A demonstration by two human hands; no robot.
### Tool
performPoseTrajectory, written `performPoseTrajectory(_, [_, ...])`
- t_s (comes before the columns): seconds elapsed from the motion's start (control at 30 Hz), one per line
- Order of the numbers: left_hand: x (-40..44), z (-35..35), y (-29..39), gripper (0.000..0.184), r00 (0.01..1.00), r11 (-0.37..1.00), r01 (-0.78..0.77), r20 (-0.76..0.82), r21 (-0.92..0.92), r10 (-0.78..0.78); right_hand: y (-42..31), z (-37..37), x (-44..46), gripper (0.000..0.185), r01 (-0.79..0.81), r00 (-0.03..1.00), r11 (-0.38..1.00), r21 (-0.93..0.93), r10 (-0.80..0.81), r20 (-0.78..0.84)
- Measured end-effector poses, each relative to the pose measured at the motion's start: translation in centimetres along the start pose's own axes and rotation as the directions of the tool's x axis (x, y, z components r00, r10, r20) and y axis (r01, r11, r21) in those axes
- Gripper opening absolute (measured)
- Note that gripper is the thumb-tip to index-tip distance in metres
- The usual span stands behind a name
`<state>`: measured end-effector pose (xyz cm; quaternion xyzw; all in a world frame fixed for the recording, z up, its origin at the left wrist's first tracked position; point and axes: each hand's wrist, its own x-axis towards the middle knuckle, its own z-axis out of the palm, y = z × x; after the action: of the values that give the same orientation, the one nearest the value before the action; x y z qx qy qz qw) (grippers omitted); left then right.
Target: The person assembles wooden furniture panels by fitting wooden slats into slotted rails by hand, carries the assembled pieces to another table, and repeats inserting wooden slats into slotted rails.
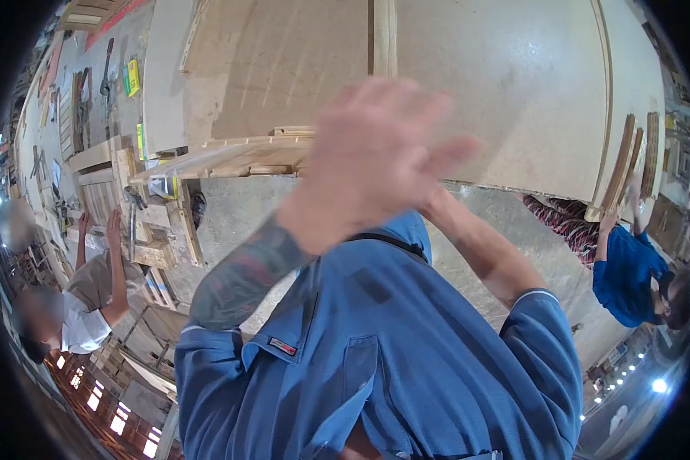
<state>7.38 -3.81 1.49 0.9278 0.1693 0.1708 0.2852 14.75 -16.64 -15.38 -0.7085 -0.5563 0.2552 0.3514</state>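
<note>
Of two hands, the left hand [383,149] is blurred, its fingers spread; the right hand [432,201] is mostly hidden behind it, and its grip cannot be told. Ahead of them, two broad panels [498,84] are seen, smooth and pale brown, the right one glossier, parted by one lengthwise wooden strip [387,38].

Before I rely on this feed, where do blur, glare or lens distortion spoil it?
Head view: the left hand is smeared, probably by motion. Head view: a lamp at lower right is blown out, and a soft sheen lies on the large pale panel. Head view: fisheye distortion seems to bow that panel's right edge; the picture's corners are black.
</note>
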Motion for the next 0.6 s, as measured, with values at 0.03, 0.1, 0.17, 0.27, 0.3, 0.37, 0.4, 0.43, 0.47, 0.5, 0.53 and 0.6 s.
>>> performPoseTrajectory(0.03, [0.0, 1.0, 0.9, 0.048, 1.0, 1.0, 0.009, -0.001, -0.008, -0.009, 0.0, 0.2, -0.1, 0.028, -0.023, 0.999, 0.998, 0.054, 0.024, -0.023])
performPoseTrajectory(0.1, [0.2, 2.4, 1.5, 0.052, 0.988, 1.0, -0.01, 0.155, 0.0, 0.01, -0.2, 0.6, -0.1, 0.027, -0.046, 0.995, 0.985, 0.166, 0.06, -0.081])
performPoseTrajectory(0.17, [0.4, 2.3, 0.9, 0.054, 0.983, 0.998, 0.07, 0.173, 0.0, -0.069, -0.4, 0.9, -0.1, 0.026, -0.065, 0.986, 0.956, 0.287, 0.105, -0.126])
performPoseTrajectory(0.27, [-0.9, 3.1, 1.8, 0.056, 0.984, 0.993, 0.083, 0.162, -0.078, -0.069, -0.7, 1.4, -0.1, 0.025, -0.019, 0.966, 0.9, 0.435, 0.128, -0.223])
performPoseTrajectory(0.3, [-0.5, 3.0, 2.1, 0.055, 0.988, 0.987, 0.029, 0.154, -0.158, -0.005, -1.0, 1.4, 0.0, 0.025, 0.022, 0.957, 0.878, 0.478, 0.12, -0.264])
performPoseTrajectory(0.37, [-0.5, 3.1, 2.7, 0.056, 0.995, 0.984, 0.001, 0.093, -0.179, 0.016, -0.9, 1.7, -0.1, 0.024, 0.06, 0.936, 0.819, 0.571, 0.153, -0.317])
performPoseTrajectory(0.4, [-0.7, 3.2, 3.2, 0.056, 0.998, 0.975, -0.006, 0.053, -0.221, 0.018, -0.9, 1.8, -0.1, 0.024, 0.063, 0.928, 0.784, 0.618, 0.183, -0.326])
performPoseTrajectory(0.43, [-0.8, 3.1, 3.0, 0.056, 0.999, 0.975, 0.002, 0.049, -0.221, 0.009, -0.8, 2.0, -0.2, 0.023, 0.064, 0.919, 0.744, 0.665, 0.216, -0.33])
performPoseTrajectory(0.47, [-0.7, 2.6, 2.2, 0.058, 0.999, 0.988, 0.032, 0.0, -0.153, -0.033, -0.8, 2.0, -0.2, 0.023, 0.065, 0.909, 0.699, 0.712, 0.253, -0.331])
performPoseTrajectory(0.5, [-0.4, 2.1, 1.2, 0.059, 0.996, 0.995, 0.061, -0.053, -0.081, -0.066, 0.9, 2.6, -0.2, 0.023, 0.067, 0.911, 0.695, 0.716, 0.25, -0.328])
performPoseTrajectory(0.53, [-0.2, 1.9, 0.3, 0.059, 0.996, 0.996, 0.062, -0.052, -0.071, -0.066, 3.7, 3.3, 0.0, 0.019, 0.062, 0.965, 0.853, 0.518, 0.081, -0.248])
performPoseTrajectory(0.6, [-0.2, 1.8, -0.6, 0.058, 0.979, 0.98, 0.187, 0.067, 0.06, -0.191, 2.8, 2.1, 0.2, 0.009, 0.064, 0.994, 0.956, 0.285, -0.034, -0.108])
